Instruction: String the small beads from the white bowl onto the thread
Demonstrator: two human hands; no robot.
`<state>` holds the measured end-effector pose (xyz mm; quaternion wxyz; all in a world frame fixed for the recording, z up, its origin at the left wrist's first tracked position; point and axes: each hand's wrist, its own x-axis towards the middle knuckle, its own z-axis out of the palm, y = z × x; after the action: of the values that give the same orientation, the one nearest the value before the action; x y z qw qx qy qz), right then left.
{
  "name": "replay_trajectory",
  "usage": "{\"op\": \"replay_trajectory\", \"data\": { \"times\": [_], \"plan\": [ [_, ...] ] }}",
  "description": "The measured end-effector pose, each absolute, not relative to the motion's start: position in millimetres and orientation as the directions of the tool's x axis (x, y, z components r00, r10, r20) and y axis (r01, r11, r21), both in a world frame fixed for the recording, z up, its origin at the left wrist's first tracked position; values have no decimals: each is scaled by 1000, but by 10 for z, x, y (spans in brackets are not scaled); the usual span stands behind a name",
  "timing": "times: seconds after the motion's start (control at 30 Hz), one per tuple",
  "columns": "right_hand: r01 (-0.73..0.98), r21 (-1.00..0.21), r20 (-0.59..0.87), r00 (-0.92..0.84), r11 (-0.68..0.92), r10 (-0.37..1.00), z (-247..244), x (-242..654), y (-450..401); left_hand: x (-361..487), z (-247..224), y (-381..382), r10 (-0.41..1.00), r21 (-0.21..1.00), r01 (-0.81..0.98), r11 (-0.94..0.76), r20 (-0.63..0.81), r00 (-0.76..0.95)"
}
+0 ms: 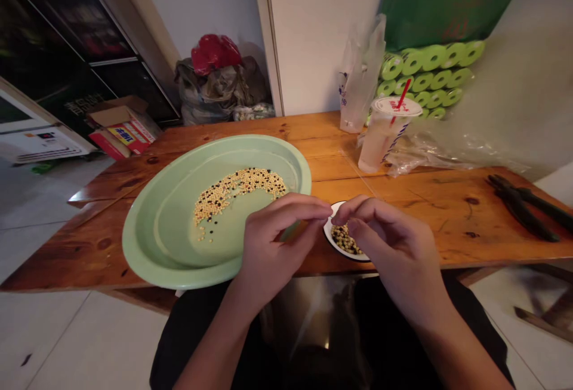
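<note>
My left hand (275, 240) reaches past the right side of a pale green basin (172, 232), its thumb and fingertips pinched together. Whatever it holds, if anything, is too small to make out. Close beside it, my right hand (398, 243) hovers over a small white bowl (328, 239) with a dark rim, fingers curled in and thumb near them; I cannot make out what is between them. Yellowish and black beans (345, 240) lie in the bowl, partly covered by the right hand. In the basin, a curved band of pale yellow beans (237, 184) is mixed with black ones.
On the wooden table (447, 217) stands a plastic cup (378, 139) with a red straw, near a clear bag (358, 91). Black-handled pliers (523, 208) lie at right. Green-wrapped rolls (423, 73) are behind; a cardboard box (123, 127) and bags (219, 88) sit beyond the table.
</note>
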<state>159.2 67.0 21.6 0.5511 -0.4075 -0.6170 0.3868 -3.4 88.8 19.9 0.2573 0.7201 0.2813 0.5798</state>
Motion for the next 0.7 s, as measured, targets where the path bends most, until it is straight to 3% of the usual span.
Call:
{"op": "replay_trajectory", "data": {
  "times": [0.27, 0.47, 0.7],
  "plan": [
    [-54, -970, 240, -92, 236, 966, 228, 1594, 699, -96, 194, 895, 765, 771, 56, -634, 616, 187],
    [-134, -975, 188, -89, 176, 978, 210, 1568, 700, -70, 187, 886, 738, 737, 93, -669, 646, 192],
    [-287, -956, 70, -40, 56, 997, 195, 1517, 702, 23, 159, 856, 720, 709, 138, -692, 691, 59]
  ]
}}
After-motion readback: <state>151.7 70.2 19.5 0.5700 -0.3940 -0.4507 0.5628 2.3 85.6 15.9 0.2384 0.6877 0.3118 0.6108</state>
